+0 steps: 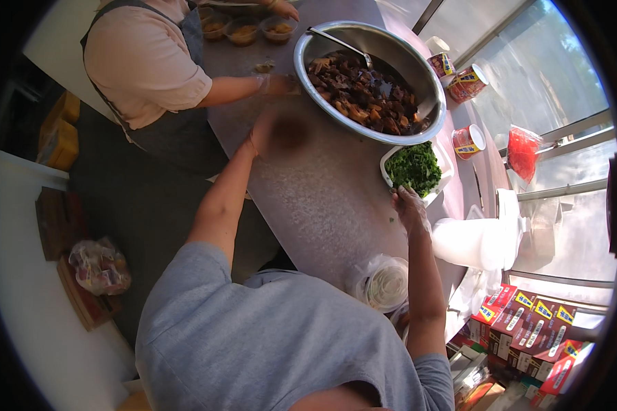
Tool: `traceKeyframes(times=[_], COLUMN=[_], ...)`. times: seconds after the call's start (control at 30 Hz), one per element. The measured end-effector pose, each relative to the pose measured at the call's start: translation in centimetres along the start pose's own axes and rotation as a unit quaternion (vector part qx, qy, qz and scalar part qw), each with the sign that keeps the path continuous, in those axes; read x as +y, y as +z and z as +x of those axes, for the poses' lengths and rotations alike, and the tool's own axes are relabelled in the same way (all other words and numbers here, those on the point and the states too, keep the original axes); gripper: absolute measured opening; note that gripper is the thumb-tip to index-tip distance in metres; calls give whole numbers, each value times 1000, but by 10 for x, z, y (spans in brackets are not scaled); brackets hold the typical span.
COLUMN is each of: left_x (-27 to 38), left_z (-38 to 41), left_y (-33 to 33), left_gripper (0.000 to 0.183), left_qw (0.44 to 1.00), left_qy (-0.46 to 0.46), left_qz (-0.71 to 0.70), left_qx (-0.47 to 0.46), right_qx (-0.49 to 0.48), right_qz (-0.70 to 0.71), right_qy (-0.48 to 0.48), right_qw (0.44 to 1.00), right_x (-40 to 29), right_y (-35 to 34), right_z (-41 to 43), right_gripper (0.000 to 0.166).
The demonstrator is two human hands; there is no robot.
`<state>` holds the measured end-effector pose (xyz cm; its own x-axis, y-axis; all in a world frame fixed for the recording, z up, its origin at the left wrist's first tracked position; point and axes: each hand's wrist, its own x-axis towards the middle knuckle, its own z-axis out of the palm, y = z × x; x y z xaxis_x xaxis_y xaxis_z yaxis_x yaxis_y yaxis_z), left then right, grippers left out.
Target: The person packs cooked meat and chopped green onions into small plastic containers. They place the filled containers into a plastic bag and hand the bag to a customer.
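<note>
My right hand (411, 208), in a thin clear glove, has its fingers at the near edge of a white plastic container (445, 172) full of chopped green herbs (413, 167). Whether the fingers pinch herbs or the rim is hard to tell. My left hand (262, 134) reaches over the table; a dark blurred patch hides most of it and anything it holds. Ahead stands a large stainless steel basin (367, 132) of dark brown cooked pieces (349, 92) in liquid, with a metal-handled ladle (339, 40) leaning inside.
A co-worker's gloved hand (283, 85) is beside the basin. Several filled clear tubs (243, 32) stand at the far left of the table (313, 210). Paper cups (468, 141), a white jug (468, 242) and clear plastic lids (385, 285) sit to the right and near me.
</note>
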<state>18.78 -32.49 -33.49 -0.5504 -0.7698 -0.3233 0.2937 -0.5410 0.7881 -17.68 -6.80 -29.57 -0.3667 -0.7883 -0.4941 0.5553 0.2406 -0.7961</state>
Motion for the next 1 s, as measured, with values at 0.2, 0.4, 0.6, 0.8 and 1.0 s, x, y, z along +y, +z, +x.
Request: traceKeyframes(times=[0.2, 0.4, 0.6, 0.8, 1.0], left_x=[-69, -140, -170, -198, -198], left_z=[12, -32, -69, -69, -69], left_y=[-24, 50, 119, 124, 127], left_gripper=[66, 66, 68, 70, 71], left_qw=[992, 982, 987, 992, 985], left_qy=[-36, 43, -2, -1, -9], left_qz=[99, 183, 158, 125, 167], left_qx=[71, -29, -32, -8, 40], right_qx=[-73, -100, -97, -84, -59], right_qz=[-25, -231, -642, -664, -583], right_qy=[2, -38, -243, -238, -332], right_qw=[997, 967, 721, 704, 739], right_x=[5, 2, 24, 23, 28], right_y=[24, 53, 82, 72, 67], right_z=[-11, -36, -71, -91, -92], right_gripper=[18, 20, 33, 27, 22])
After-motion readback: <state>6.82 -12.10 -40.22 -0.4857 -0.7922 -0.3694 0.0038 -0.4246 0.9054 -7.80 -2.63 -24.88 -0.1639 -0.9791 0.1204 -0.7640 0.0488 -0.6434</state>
